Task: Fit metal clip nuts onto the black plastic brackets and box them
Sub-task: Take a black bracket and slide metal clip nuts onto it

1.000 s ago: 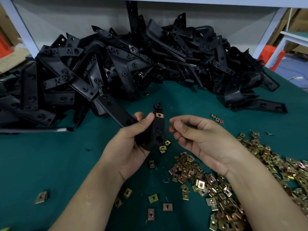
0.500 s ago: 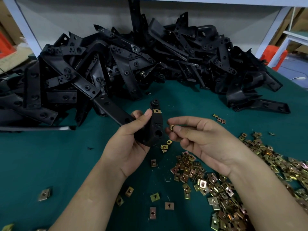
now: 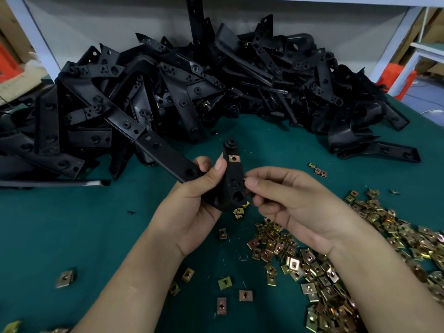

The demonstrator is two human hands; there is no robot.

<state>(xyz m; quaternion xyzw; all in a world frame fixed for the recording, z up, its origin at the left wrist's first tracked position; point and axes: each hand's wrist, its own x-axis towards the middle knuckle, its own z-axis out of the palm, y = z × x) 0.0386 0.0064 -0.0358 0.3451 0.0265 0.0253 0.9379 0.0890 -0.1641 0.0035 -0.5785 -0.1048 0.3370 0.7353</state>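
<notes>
My left hand point(image 3: 192, 203) grips a black L-shaped plastic bracket point(image 3: 231, 181) at its bend, with one arm pointing up and the other running out to the upper left. One brass clip nut point(image 3: 234, 159) sits fitted near the top of the upright arm. My right hand point(image 3: 288, 200) has its thumb and fingertips pressed against the right edge of the bracket's middle. A second clip nut between those fingertips is hidden now. A spread of loose clip nuts point(image 3: 312, 267) lies on the green mat at the lower right.
A large heap of black brackets point(image 3: 192, 92) fills the back of the green table point(image 3: 60, 236). Single clip nuts point(image 3: 65, 278) lie scattered at the lower left and centre. White frame posts point(image 3: 33, 37) stand at the back corners, with an orange object point(image 3: 396, 78) beyond the right edge.
My right hand has moved left from a small gap to touch the bracket's edge, carrying the pinched clip nut in. My left hand has kept the bracket nearly still.
</notes>
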